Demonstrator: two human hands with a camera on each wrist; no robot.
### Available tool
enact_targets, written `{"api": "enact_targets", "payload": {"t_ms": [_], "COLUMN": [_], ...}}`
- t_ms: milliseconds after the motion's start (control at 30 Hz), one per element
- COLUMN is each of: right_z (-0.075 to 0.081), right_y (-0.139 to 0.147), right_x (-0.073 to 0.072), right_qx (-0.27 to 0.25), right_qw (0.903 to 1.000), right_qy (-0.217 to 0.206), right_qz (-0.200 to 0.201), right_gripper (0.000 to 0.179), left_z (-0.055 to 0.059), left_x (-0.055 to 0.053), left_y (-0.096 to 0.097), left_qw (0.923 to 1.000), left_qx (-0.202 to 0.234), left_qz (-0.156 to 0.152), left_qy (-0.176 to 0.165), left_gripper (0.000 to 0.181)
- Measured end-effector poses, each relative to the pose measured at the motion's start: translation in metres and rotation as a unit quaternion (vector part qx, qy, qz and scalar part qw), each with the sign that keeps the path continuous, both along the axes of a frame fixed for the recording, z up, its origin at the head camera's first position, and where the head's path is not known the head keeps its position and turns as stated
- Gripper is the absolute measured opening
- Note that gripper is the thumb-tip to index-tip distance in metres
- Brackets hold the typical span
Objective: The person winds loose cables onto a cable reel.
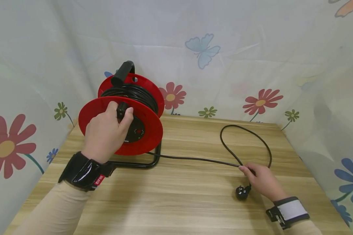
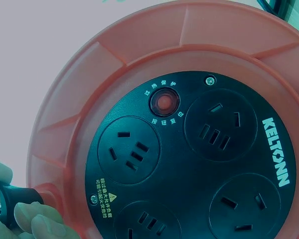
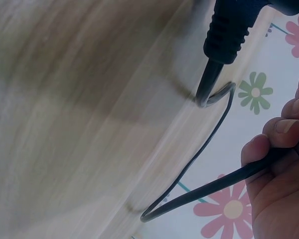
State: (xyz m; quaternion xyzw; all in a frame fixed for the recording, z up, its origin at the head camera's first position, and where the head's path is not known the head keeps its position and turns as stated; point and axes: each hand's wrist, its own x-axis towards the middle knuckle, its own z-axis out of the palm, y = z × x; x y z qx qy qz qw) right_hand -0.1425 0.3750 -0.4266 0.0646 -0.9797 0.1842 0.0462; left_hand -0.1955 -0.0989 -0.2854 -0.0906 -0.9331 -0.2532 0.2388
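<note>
On the left of the table [image 1: 179,202], the reel [image 1: 153,130] has its knob [image 1: 122,109] gripped by the left hand [image 1: 107,132], while the right hand [image 1: 263,180] holds the cord [image 1: 194,159], which, lightly taut, should let steady turns lay the coils [image 1: 132,91] evenly.

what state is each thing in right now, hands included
Cable reel: upright on its black stand
Wound cable: coiled on the reel
Black knob: gripped by the left hand
Visible sockets: empty
Red button: pressed or not, cannot tell
Loose cable: unwound, looped, held by the right hand
Plug: unplugged, prongs bare
</note>
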Motion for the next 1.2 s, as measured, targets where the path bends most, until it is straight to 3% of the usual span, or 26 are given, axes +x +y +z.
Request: {"api": "enact_targets", "payload": {"t_ms": [1200], "right_z": [-0.006], "right_y": [-0.011], "right_x": [-0.005], "right_qx": [-0.006], "right_qw": [0.9997], "right_qy": [0.002], "right_qz": [0.024], "right_gripper": [0.039], "left_z": [-0.007], "left_x": [0.001], "left_y": [0.02], "left_qw": [0.9993], "left_qx": [-0.024], "left_qz": [-0.011], "left_qy": [0.025], "left_gripper": [0.037]}}
